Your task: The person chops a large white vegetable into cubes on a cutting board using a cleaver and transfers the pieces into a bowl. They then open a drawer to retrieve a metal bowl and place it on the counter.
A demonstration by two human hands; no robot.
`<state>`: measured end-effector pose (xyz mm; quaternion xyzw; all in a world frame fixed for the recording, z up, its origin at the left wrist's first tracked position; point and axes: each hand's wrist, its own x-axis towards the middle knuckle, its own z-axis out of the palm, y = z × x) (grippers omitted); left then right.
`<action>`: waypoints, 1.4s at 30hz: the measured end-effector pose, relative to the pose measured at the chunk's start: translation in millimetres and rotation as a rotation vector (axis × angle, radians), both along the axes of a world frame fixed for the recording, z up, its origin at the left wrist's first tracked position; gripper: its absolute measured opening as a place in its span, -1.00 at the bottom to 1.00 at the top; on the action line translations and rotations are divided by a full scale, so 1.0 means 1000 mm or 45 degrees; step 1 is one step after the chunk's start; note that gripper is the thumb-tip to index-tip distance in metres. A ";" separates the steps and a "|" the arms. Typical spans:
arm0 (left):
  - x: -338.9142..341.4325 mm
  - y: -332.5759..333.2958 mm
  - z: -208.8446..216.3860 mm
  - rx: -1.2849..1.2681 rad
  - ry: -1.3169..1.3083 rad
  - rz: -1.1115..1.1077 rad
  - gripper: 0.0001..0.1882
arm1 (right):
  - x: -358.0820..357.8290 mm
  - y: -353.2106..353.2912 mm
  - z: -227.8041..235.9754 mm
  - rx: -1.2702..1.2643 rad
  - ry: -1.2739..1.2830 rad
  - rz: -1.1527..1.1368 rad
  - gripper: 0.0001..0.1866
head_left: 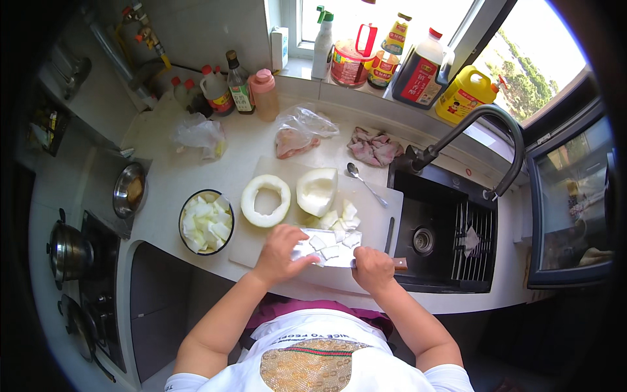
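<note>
My right hand (374,268) is closed round the brown handle of a cleaver (400,264). Its broad blade lies flat over the white cutting board (366,199), carrying several pale slices (330,251) that look like winter melon. Beside the blade's left end is my left hand (279,253), thumb and fingers apart around that end. Just beyond the blade sits a small heap of cut melon chunks (344,219). Farther back on the board are a hollowed melon ring (281,206) and a larger melon piece (317,191). A dark-rimmed bowl (182,230) of cut melon stands left of the board.
A spoon (366,181) lies across the board's far right. The black sink (408,212) with its curved faucet (516,153) is at right. Behind are raw meat (372,147), a plastic bag with meat (297,140) and bottles (240,91). A stove with a pot (68,251) is left.
</note>
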<state>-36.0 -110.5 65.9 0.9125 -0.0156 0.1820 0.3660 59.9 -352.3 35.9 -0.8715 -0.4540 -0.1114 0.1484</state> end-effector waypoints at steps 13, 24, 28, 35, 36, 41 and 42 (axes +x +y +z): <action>0.008 -0.021 -0.018 0.060 0.141 -0.428 -0.50 | -0.006 -0.013 -0.001 -0.005 -0.137 0.089 -0.86; 0.013 -0.028 -0.025 0.177 0.113 -0.345 -0.47 | -0.002 -0.030 -0.005 -0.028 -0.137 0.086 -0.86; 0.012 -0.034 -0.036 0.112 0.257 -0.161 -0.37 | 0.001 -0.035 -0.007 0.000 -0.139 0.110 -0.86; 0.024 -0.045 -0.037 0.314 0.323 0.063 -0.27 | -0.003 -0.046 -0.006 -0.016 -0.156 0.119 -0.85; 0.027 -0.046 -0.035 0.327 0.340 0.081 -0.27 | -0.002 -0.047 -0.006 -0.014 -0.153 0.114 -0.85; 0.044 -0.049 -0.051 0.448 0.362 0.248 -0.30 | -0.007 -0.045 -0.005 0.033 -0.121 0.137 -0.84; 0.047 -0.049 -0.053 0.478 0.361 0.286 -0.31 | -0.009 -0.043 -0.005 0.038 -0.119 0.144 -0.84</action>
